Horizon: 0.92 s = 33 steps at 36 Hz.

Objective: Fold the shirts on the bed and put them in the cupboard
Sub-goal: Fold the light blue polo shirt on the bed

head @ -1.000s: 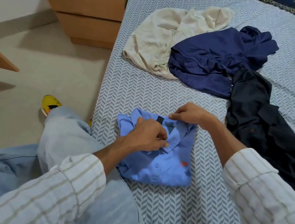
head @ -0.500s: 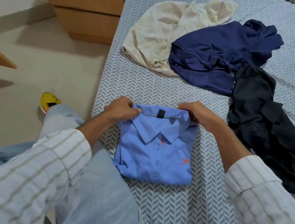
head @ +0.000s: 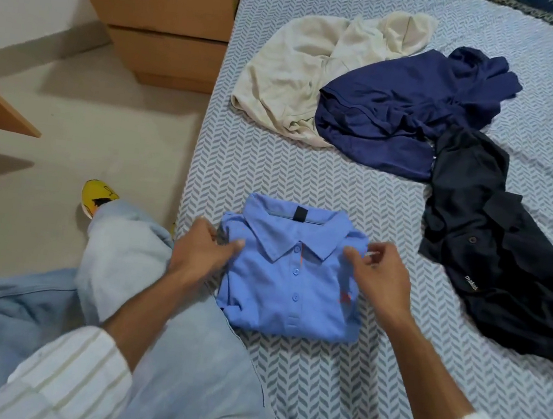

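Your folded light-blue polo shirt (head: pixel 291 280) lies on the near part of the grey chevron-patterned bed (head: pixel 317 386), with your left hand (head: pixel 201 252) pinching its left shoulder edge and your right hand (head: pixel 380 279) resting half-open, fingers curled, on its right side. It is soft, light and limp, so I'd slide both palms under the long sides to lift it flat. A moment ago both hands sat farther up at the collar corners; they have since dropped to the shoulders.
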{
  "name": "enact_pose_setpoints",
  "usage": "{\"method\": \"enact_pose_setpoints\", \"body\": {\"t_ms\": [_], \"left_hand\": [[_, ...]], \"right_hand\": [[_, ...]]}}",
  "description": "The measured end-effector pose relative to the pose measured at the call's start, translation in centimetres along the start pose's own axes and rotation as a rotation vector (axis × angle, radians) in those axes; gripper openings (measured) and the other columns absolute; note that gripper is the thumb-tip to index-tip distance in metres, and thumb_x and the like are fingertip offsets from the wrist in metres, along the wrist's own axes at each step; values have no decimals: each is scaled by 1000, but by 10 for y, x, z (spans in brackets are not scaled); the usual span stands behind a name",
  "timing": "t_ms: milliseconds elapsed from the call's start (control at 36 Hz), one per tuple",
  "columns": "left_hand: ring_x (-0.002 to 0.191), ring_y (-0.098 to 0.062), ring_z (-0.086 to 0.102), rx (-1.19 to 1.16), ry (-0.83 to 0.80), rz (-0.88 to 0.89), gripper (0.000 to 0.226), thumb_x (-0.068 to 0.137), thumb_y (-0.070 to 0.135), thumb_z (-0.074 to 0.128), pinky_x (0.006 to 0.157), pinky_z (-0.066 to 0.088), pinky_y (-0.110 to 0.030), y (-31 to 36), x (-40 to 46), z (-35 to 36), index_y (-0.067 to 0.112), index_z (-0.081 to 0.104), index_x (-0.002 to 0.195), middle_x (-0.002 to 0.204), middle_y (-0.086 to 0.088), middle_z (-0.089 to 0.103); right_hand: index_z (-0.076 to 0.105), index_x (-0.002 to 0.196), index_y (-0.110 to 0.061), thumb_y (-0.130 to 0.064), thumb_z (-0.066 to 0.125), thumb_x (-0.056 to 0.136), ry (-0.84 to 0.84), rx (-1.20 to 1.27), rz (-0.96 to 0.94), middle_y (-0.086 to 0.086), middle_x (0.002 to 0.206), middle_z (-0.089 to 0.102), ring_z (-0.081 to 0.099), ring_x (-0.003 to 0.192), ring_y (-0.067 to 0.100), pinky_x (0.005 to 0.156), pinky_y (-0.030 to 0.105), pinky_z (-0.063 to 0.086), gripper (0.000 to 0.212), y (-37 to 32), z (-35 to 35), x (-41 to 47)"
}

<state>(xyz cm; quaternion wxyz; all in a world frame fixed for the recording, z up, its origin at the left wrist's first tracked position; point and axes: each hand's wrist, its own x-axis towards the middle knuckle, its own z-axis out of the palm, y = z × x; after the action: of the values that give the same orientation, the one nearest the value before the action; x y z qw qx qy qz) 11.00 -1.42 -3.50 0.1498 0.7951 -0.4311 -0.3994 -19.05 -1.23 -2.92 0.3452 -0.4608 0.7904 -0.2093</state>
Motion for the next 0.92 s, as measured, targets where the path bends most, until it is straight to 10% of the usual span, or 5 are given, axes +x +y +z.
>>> {"method": "enact_pose_setpoints", "body": {"t_ms": [139,361,528,806,917], "left_hand": [[56,-28,62,-1,-172,-45,47,72,42,85,68,57,-54,-11,-24,4,17,47,64,53,-6,56],[51,-27,60,-11,-205,-123,33,83,26,80,51,52,-32,-9,-51,0,4,64,63,58,-17,66],[60,-36,69,-114,-62,-85,17,77,14,71,60,60,-56,-15,-51,3,4,64,66,66,-20,70],[49,-22,59,1,-208,-159,38,75,29,84,44,45,-24,-8,-66,4,-4,69,86,63,-13,66],[52,-19,48,-186,-283,-235,35,78,24,87,36,33,-18,-6,-61,2,3,63,92,66,-8,55]], "right_hand": [[60,85,-12,-50,76,85,-144,42,97,3,68,62,59,65,20,57,31,41,41,34,4,-37],[43,66,-8,-38,67,97,-329,293,185,11,64,46,44,57,21,57,31,34,50,36,5,-51],[42,74,-14,-31,62,101,-347,364,275,13,73,43,41,67,26,62,38,33,37,41,5,-42],[61,100,8,-26,64,100,-407,387,213,31,101,64,66,93,44,84,51,53,33,40,3,-54],[70,118,-5,-23,69,97,-436,439,193,11,117,74,71,106,30,99,51,55,27,37,0,-60]]}}
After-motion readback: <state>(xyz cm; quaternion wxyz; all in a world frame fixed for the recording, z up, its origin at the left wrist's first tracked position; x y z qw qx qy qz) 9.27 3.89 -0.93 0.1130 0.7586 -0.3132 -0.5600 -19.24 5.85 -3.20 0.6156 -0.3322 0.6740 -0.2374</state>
